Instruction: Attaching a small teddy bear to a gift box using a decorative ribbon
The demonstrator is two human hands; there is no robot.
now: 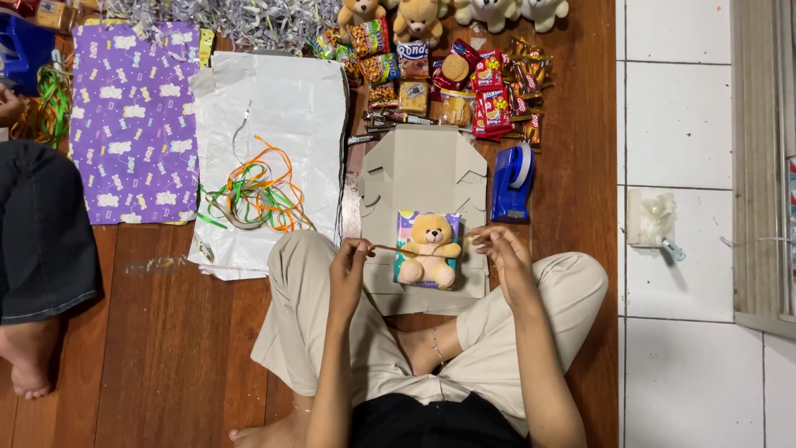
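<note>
The left hand (348, 261) and the right hand (497, 245) each pinch one end of a thin tan ribbon (406, 248), fingers closed on it, so that it runs nearly taut between them. Just below the ribbon's middle, between the two sets of fingertips, a small tan teddy bear (429, 249) lies on its back on a small purple wrapped box (406, 222), and the ribbon crosses the bear at about neck height. Box and bear rest on a flattened grey cardboard box (423, 170) that spreads out beyond the fingers, away from the person. The ribbon looks light, limp and probably slippery, so it is best held pinched close to its ends, as it is now; it would likely sag as soon as either pinch lets go. The bear looks soft and light and would likely shift under a small tug, so it is best steadied by its body. Just past the right fingertips stands a blue tape dispenser (512, 184). Well beyond the left fingers a tangle of orange and green ribbons (259, 195) lies on a white sheet (278, 95), with purple patterned wrapping paper (133, 124) farther out still.
</note>
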